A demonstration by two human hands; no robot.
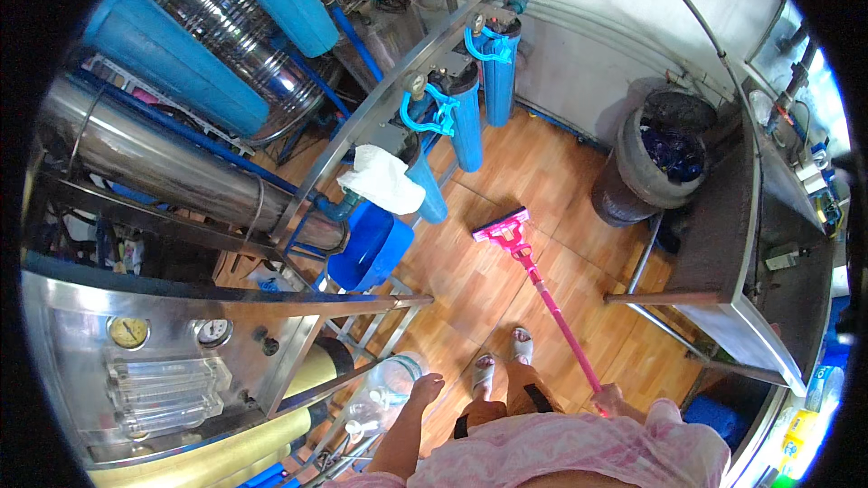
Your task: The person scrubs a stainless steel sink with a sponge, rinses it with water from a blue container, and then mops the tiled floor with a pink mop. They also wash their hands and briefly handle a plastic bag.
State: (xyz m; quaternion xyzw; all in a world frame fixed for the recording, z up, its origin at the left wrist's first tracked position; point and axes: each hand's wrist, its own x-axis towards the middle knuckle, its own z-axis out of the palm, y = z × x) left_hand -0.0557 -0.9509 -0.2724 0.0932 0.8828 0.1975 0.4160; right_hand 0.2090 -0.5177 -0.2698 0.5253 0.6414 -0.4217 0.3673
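Note:
My right hand (610, 398) is wrapped around the upper end of a pink mop handle (563, 322). The handle slants away across the floor to a pink squeeze-type sponge mop head (505, 225), whose dark edge rests on the wood-look tiles (468, 264). My left hand (427, 388) hangs at my side with loosely bent fingers and nothing visible in it. Just beside it are clear plastic bottles (383, 398), partly overlapped by my forearm. My feet in light sandals (483, 373) stand between the bottles and the mop handle.
A steel frame (400, 68) carries blue filter housings (466, 125), with a white cloth (383, 179) draped over one. Beneath sits a blue plastic bin (371, 247). Left stands a gauge panel (169, 332). A grey barrel (627, 169) and a steel table (719, 244) flank the right.

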